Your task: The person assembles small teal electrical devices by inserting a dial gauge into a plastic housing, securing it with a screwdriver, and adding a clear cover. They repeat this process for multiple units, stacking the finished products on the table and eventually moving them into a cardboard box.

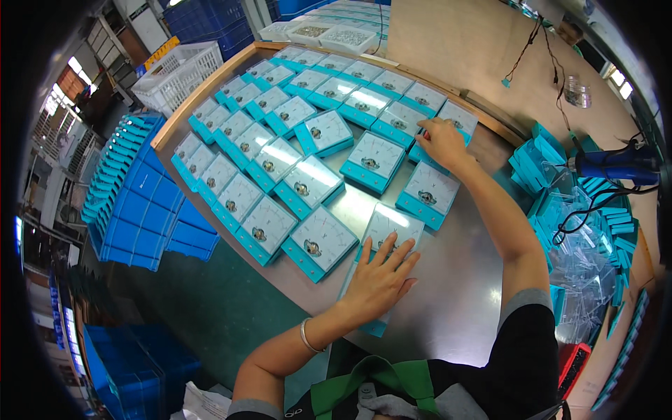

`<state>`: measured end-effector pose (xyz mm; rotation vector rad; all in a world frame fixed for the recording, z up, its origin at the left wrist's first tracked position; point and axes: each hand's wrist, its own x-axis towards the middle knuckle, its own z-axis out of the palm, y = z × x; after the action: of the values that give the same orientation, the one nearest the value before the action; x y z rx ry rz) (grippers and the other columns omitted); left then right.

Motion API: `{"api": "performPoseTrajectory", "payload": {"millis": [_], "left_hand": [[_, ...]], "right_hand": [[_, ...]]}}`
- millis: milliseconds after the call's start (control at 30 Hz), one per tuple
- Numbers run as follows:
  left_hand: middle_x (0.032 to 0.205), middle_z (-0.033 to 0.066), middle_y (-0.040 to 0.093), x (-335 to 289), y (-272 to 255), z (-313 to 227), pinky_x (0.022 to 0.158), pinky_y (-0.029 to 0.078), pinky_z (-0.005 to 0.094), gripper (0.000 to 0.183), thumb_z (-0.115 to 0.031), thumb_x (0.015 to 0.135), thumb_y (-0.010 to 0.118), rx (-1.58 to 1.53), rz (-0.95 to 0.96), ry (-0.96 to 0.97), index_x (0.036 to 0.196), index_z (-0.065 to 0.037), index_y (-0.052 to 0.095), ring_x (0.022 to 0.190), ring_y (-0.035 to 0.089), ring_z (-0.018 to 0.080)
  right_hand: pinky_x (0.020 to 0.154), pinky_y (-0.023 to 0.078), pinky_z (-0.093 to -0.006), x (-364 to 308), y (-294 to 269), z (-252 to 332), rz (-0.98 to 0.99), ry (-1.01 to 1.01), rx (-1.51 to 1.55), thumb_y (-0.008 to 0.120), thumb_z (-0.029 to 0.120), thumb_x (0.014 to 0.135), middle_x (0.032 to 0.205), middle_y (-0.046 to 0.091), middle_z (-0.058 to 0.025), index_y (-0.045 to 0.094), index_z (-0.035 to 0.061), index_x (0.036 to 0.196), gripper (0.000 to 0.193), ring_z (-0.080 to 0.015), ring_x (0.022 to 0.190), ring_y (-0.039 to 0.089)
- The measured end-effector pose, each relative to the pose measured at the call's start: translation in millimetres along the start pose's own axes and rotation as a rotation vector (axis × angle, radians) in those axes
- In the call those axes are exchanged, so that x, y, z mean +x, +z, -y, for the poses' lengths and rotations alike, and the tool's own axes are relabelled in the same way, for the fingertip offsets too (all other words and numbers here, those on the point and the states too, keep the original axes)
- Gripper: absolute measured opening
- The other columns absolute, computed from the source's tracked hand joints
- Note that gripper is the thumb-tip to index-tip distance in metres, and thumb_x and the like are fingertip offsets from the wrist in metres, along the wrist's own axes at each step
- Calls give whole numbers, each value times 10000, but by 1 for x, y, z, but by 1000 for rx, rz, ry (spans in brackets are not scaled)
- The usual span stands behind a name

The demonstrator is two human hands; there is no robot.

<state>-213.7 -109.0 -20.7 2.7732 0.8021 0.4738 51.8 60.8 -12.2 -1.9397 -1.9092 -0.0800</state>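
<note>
Rows of square panel meters with teal bases and clear-covered white faces fill the left and far parts of the metal-topped table. My left hand lies with fingers spread over a near meter, its fingertips on the face. A silver bangle circles that wrist. Farther off and to the right, my right hand has thumb and fingers drawn together at a partly covered meter, with a small red bit showing at the fingertips. What they pinch is too small to tell. Just nearer than that hand is another meter.
A blue electric screwdriver with a dark cord juts in from the right. Below it are piled clear covers and teal casings. White trays of small parts stand beyond the wooden rim. Blue crates stand at left.
</note>
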Motion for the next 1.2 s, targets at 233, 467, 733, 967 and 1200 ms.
{"api": "performPoseTrajectory", "payload": {"millis": [233,467,733,967,1200], "left_hand": [[1464,146,303,1,-19,13,1051,125,654,654,-454,833,595,-285,152,42,1359,-108,416,1377,200,395],[1460,137,318,32,-77,71,1052,167,637,647,-371,809,642,-336,170,157,1361,-124,410,1366,233,395],[1296,206,444,92,-149,252,968,349,498,523,-238,795,671,-113,-48,-2,1246,-41,492,1199,423,391],[1329,218,415,141,-173,400,970,356,486,505,-197,807,657,124,32,-77,1254,-36,484,1191,426,403],[1439,174,323,251,-140,509,1028,290,576,507,-304,893,569,257,86,-85,1341,-107,438,1324,294,405]], "right_hand": [[818,491,-412,-14,-46,8,48,157,151,648,207,789,1022,621,-107,643,98,1091,321,-305,975,571],[841,482,-414,-32,-69,-8,95,415,125,649,218,787,1059,598,-105,623,110,1140,370,-298,1000,578],[846,494,-455,34,-46,28,145,361,136,647,259,796,1190,539,-167,540,151,1255,483,-373,1064,535],[913,463,-525,82,6,54,130,378,183,626,361,826,1375,378,-233,508,172,1294,518,-462,1238,382],[934,456,-529,137,29,65,177,515,-12,586,420,856,1443,281,-241,384,232,1389,600,-484,1310,284]]}}
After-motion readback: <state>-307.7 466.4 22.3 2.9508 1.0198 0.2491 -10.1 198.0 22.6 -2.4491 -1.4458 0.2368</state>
